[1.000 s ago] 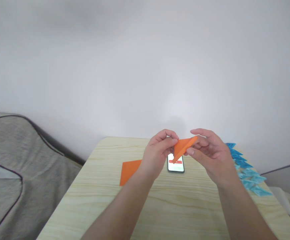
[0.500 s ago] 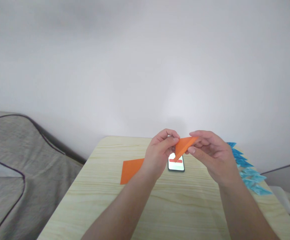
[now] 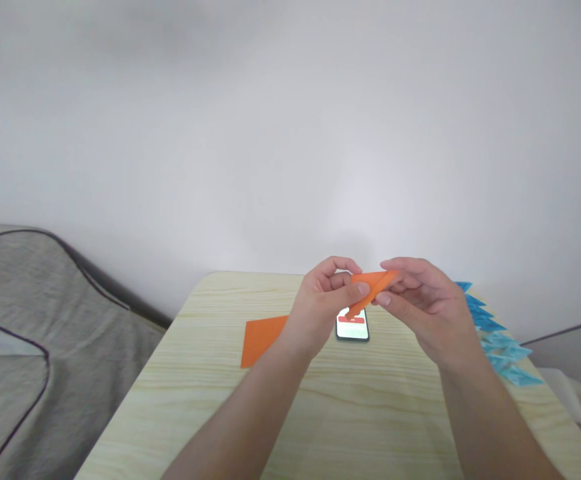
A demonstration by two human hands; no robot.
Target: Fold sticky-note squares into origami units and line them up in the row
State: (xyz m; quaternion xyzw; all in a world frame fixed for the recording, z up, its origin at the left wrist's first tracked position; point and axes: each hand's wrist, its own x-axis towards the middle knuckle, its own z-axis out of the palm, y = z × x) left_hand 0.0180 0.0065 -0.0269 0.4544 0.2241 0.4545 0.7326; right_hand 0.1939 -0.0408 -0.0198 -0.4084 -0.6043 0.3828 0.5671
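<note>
A small piece of folded orange paper (image 3: 376, 283), roughly triangular, is held up between both hands above the table. My left hand (image 3: 323, 303) pinches its left part, the thumb lying across the front face. At the right corner, my right hand (image 3: 423, 303) grips the paper between thumb and fingers. Below and behind the paper lies a phone (image 3: 353, 332) with a lit screen, partly covered by the left hand and the paper. Beside my left wrist a flat orange sheet (image 3: 261, 340) rests on the table, its right side hidden by the arm.
Several folded blue paper pieces (image 3: 507, 348) in darker and lighter shades line the right side of the wooden table (image 3: 210, 393). A white wall (image 3: 270, 133) rises behind it. Grey fabric with dark piping (image 3: 90, 360) stands at the left.
My left thumb has slid right and down onto the face of the folded paper. The right hand keeps its grip at nearly the same place.
</note>
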